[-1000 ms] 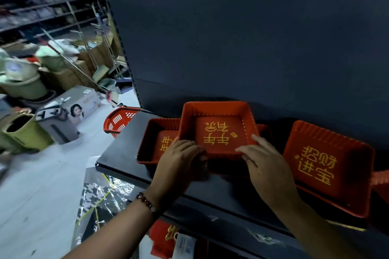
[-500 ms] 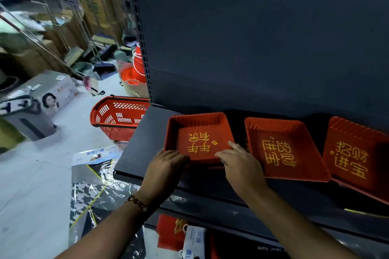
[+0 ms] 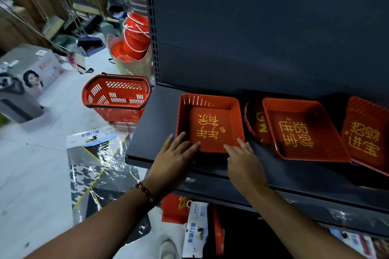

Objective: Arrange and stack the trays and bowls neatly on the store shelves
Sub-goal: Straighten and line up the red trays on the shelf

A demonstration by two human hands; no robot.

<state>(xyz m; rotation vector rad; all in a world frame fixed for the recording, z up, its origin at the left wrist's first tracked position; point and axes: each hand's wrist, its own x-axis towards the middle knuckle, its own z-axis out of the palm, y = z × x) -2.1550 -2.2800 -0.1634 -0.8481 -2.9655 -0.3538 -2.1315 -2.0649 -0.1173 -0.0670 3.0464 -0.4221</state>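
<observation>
A: Start at the fingers. What are they doing?

B: Both sets are straight and spread. The left hand (image 3: 175,159) lays its fingertips on the near left corner of the red tray (image 3: 210,122); the right hand (image 3: 242,159) touches the near right corner. Neither curls round the rim, so nothing is gripped.

A: Why flat like that?

B: My guess is a nudge: flat fingers on the near edge suit sliding the tray back and squaring it, not lifting it.

A: And where does it sit?

B: Flat on the dark shelf (image 3: 151,128), near its left end, base down, gold characters showing. To its right a second tray (image 3: 303,128) lies tilted over a round red bowl (image 3: 255,124), apart from the first. A third tray (image 3: 366,132) leans further right.

A: Beyond that?

B: A red shopping basket (image 3: 115,96) on the floor, left of the shelf
</observation>
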